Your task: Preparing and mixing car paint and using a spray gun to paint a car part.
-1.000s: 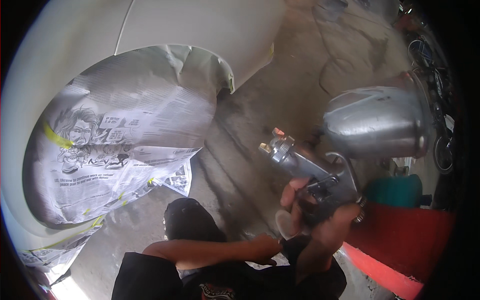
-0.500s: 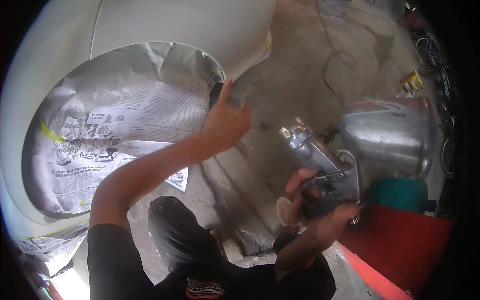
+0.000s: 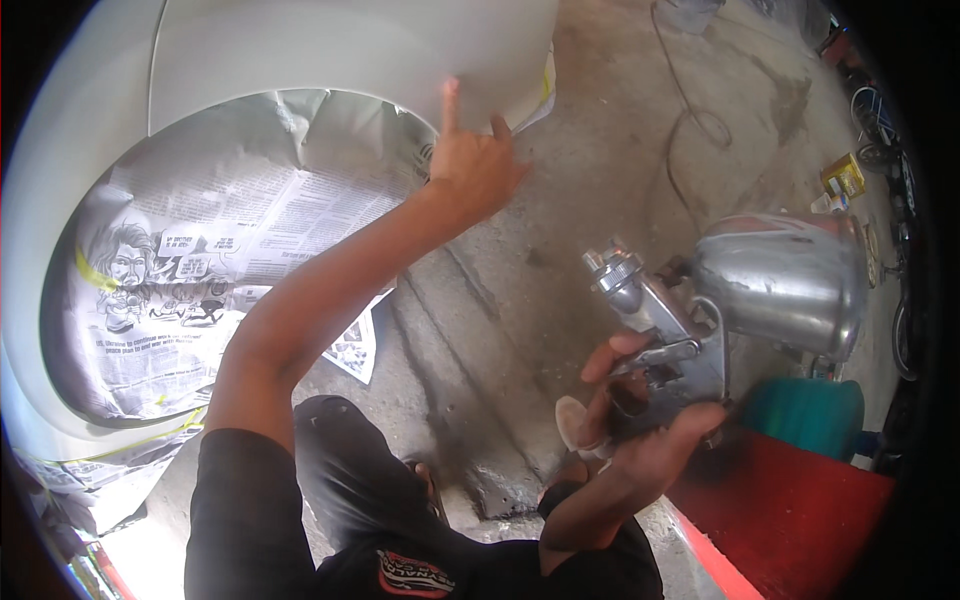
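Observation:
My left hand (image 3: 473, 168) reaches up to the pale grey car body panel (image 3: 340, 45), just above the wheel arch. Its index finger is stretched out, with the fingertip at the panel surface, and the thumb stands apart; nothing is in the hand. On the right, my right hand (image 3: 655, 450) is wrapped round the grip of a metal spray gun (image 3: 690, 345). The gun's nozzle points up and left, and a silver paint cup (image 3: 780, 275) is attached at its right. Printed newspaper (image 3: 285, 225) masks the wheel opening below the panel.
A red surface (image 3: 780, 500) with a teal container (image 3: 805, 415) lies at the lower right, close to the gun. A thin hose (image 3: 672, 160) curls over the concrete floor. A yellow can (image 3: 843, 177) and a bicycle (image 3: 870, 112) are at the far right.
My left hand has moved up from in front of the newspaper, bringing its index fingertip onto the panel. The spray gun in my right hand sits slightly further right and lower in view.

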Demonstrator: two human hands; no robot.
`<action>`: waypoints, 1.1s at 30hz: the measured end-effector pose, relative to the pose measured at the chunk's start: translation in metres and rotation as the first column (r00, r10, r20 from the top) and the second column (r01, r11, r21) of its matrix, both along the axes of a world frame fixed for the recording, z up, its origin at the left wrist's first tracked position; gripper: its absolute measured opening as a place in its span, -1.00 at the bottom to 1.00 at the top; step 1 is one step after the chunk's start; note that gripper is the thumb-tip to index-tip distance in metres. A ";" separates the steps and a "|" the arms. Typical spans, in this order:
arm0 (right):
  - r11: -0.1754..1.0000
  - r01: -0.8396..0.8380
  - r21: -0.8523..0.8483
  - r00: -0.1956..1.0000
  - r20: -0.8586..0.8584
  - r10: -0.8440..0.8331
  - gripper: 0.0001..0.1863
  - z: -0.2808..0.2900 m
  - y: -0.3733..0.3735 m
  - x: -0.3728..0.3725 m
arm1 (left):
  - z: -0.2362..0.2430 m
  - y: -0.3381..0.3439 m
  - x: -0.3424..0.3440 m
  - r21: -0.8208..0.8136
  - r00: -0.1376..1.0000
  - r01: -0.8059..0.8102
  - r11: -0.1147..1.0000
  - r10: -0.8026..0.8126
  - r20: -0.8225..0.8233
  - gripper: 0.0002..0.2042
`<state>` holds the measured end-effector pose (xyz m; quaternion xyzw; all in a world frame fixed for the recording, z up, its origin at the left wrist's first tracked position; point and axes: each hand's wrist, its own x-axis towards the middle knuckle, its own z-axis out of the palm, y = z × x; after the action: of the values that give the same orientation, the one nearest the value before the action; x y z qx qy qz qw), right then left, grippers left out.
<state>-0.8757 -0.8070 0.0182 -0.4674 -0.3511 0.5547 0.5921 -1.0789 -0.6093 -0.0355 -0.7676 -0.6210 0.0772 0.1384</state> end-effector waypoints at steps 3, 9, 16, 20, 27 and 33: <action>0.999 -0.021 -0.042 1.000 0.004 0.021 0.11 -0.001 0.001 0.002 | -0.022 -0.006 -0.001 -0.266 0.890 0.191 0.945 -0.052 0.454 -0.28; 0.996 -0.075 -0.057 0.997 0.018 0.076 0.11 0.000 0.000 0.003 | 0.004 -0.016 0.009 -0.102 0.991 0.132 0.986 -0.130 0.027 -0.28; 0.995 -0.017 -0.094 1.000 0.001 0.017 0.10 0.006 0.000 -0.012 | 0.018 -0.009 0.003 -0.165 0.997 0.026 0.986 -0.037 -0.063 -0.23; 0.995 0.007 -0.096 1.000 0.011 -0.006 0.09 0.005 0.001 -0.015 | 0.011 -0.016 0.007 -0.192 0.993 0.122 0.974 -0.119 0.025 -0.21; 0.964 -0.172 -0.204 0.984 -0.072 0.160 0.17 0.004 -0.003 -0.003 | 0.028 -0.010 0.008 -0.206 0.999 0.031 0.978 -0.036 -0.021 -0.19; 0.992 -0.023 -0.121 1.000 -0.011 0.021 0.09 0.001 0.000 -0.016 | 0.014 -0.022 0.008 -0.066 0.993 0.118 0.991 -0.116 0.033 -0.14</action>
<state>-0.8918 -0.8071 0.0195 -0.4958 -0.3191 0.5837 0.5582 -1.0708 -0.6312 -0.0212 -0.8080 -0.5740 0.0788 0.1073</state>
